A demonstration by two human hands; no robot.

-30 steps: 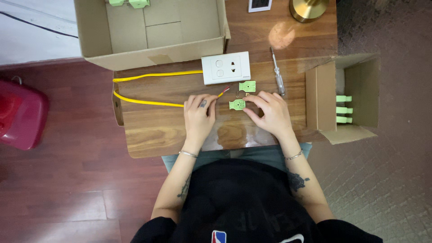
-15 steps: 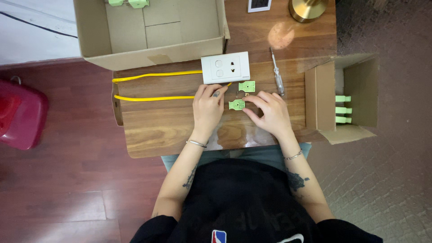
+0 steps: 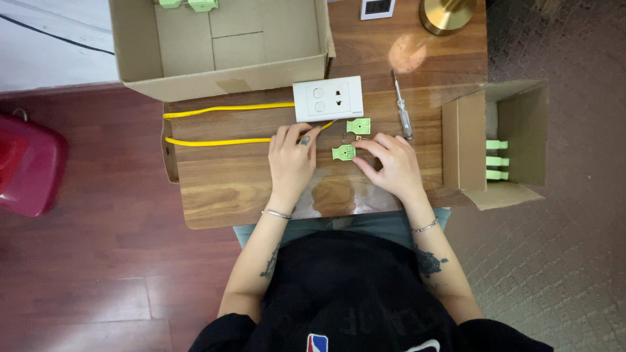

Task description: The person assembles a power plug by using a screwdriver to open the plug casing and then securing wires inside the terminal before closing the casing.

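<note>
The left hand point(image 3: 293, 158) pinches the yellow wire point(image 3: 218, 141) just below the white socket point(image 3: 328, 98), while the right hand point(image 3: 389, 164) grips a green piece point(image 3: 343, 152) beside it.

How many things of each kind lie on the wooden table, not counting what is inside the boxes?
Green parts: 2
Yellow wires: 2
White socket plate: 1
Screwdriver: 1
Cardboard boxes: 2
Total: 8
</note>
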